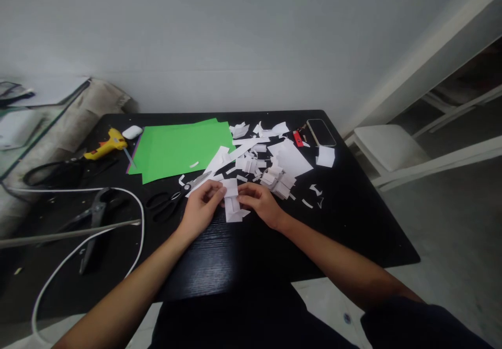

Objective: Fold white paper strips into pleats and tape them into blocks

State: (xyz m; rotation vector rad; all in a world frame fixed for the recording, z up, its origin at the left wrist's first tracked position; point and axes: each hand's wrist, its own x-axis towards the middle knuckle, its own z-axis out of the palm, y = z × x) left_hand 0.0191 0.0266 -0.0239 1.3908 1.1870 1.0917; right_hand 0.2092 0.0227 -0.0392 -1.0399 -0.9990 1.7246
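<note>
Between my two hands, over the near part of the black table, is a folded white paper piece with a square top and a wider flap at its lower end. My left hand pinches its left side, thumb toward me. On its right side the fingers of my right hand are closed at the edge. Black-handled scissors lie just left of my left hand. Beyond my right hand sits a cluster of folded paper pieces, with loose white scraps behind it.
Green sheets lie at the back left, beside a yellow glue gun and a white case. A red lighter and a phone are at the back right. A white cable loops across the left; a white stool stands right.
</note>
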